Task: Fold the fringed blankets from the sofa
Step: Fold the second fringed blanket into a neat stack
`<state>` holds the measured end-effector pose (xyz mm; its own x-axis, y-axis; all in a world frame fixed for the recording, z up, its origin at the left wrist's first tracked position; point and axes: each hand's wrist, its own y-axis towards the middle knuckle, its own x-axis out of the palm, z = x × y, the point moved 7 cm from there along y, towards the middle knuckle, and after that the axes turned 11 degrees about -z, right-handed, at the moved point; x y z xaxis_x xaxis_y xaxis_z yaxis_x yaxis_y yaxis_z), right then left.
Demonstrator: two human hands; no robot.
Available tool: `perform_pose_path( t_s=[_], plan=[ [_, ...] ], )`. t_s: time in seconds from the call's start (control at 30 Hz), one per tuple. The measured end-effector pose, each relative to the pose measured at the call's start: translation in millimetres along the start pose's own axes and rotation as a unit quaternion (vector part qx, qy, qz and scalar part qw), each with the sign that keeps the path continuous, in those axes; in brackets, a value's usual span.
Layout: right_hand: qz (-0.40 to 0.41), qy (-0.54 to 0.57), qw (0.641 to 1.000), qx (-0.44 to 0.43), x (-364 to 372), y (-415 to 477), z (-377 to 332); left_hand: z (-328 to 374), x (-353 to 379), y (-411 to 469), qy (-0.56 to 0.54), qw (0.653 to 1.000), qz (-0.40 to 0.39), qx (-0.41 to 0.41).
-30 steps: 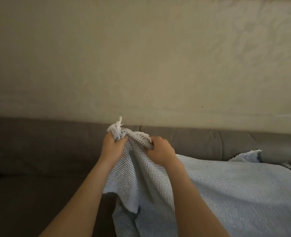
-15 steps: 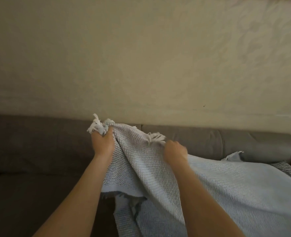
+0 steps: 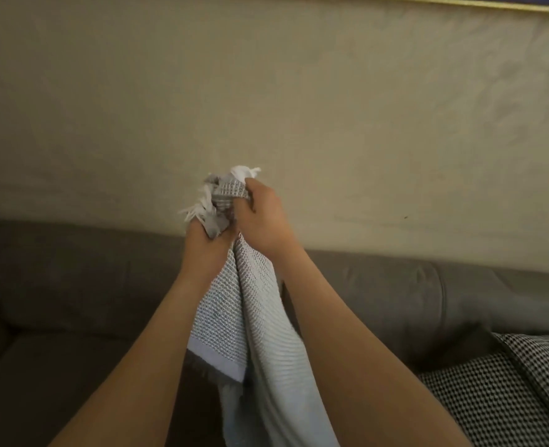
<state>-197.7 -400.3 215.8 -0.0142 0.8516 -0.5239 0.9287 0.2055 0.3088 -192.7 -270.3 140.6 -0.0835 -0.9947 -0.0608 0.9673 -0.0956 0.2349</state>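
Fringed blanket point(image 3: 260, 317) bunched, gripped by left hand point(image 3: 204, 245) and right hand point(image 3: 263, 217) — hanging over sofa point(image 3: 73, 285)

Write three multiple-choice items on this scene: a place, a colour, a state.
1. Beside the blanket, the checked cushion lies: A. left; B. on top; C. right, on the sofa.
2. The fringe is: A. black; B. white; C. red.
3. The blanket is gripped by: A. both hands; B. one hand; C. no hand.
Answers: C, it sits at the seat's right end; B, pale tassels stick out above the fists; A, left hand and right hand both clutch the fringed end.
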Motion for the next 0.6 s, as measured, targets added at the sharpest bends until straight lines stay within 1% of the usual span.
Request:
perform_pose_path(
  t_s=[0.07,0.17,0.2,0.27,0.3,0.33,0.43,0.53,0.6],
  plan=[
    [0.043,0.039,0.998,0.006,-4,0,7,10,-6,7,0.009,1.000,-0.003,0.021],
    [0.092,0.017,0.995,0.035,-8,-8,29,12,-4,10,0.039,0.999,-0.001,0.027],
    [0.094,-0.017,0.994,0.054,-7,-13,38,9,-3,9,0.046,0.999,0.000,0.023],
    [0.074,-0.105,0.986,0.111,-2,-27,60,-5,-4,7,0.057,0.998,0.013,-0.004],
    [0.063,-0.129,0.981,0.131,0,-36,73,-14,-5,5,0.068,0.997,0.019,-0.024],
    [0.058,-0.128,0.981,0.137,2,-46,83,-23,-6,1,0.072,0.996,0.025,-0.041],
    [0.074,-0.038,0.989,0.120,6,-76,109,-48,-3,-18,0.076,0.993,0.047,-0.083],
    [0.116,0.070,0.976,0.169,5,-105,137,-74,-3,-39,0.091,0.982,0.091,-0.141],
    [0.151,0.113,0.961,0.203,0,-121,152,-84,-2,-47,0.131,0.976,0.097,-0.146]
  ],
)
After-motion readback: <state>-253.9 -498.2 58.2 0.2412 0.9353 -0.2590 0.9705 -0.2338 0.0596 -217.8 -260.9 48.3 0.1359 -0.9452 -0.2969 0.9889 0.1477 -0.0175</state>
